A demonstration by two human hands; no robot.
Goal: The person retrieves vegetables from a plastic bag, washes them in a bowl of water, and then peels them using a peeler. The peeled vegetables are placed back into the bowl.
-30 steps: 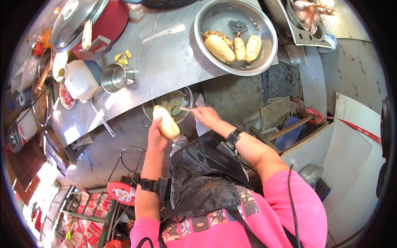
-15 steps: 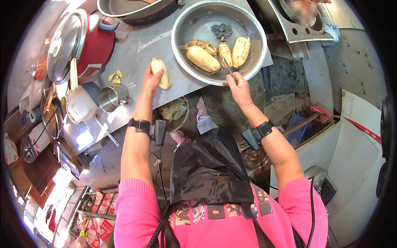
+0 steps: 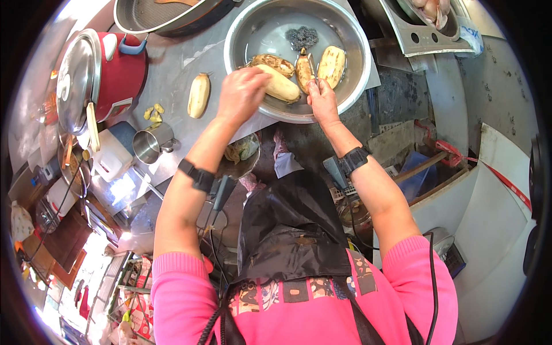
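A wide metal basin (image 3: 234, 34) holds several lotus root pieces and a dark scouring pad (image 3: 302, 38) in shallow water. My left hand (image 3: 244, 95) is over the basin's left rim, holding nothing I can see. Its fingers are partly spread at the upper end of a pale lotus root (image 3: 280, 86); whether they touch it is unclear. Inside the near right side, my right hand (image 3: 323, 102) is closed round a slim metal peeler (image 3: 311, 66). Beside that tool are a brown-patched root (image 3: 303, 72) and a spotted pale one (image 3: 332, 66). Another peeled lotus root (image 3: 199, 96) lies on the metal table.
To the left stand a red pot (image 3: 123, 69) with a steel lid, a steel cup (image 3: 150, 144) and some yellowish scraps (image 3: 154, 112). A dark pan (image 3: 155, 17) is at the far left. Below the table edge is a bin (image 3: 244, 158) with peelings. A stove (image 3: 422, 34) stands far right.
The pale lotus root that was in my left hand now lies on the table. That hand has moved right to the basin. My right hand has shifted slightly up and left with the peeler.
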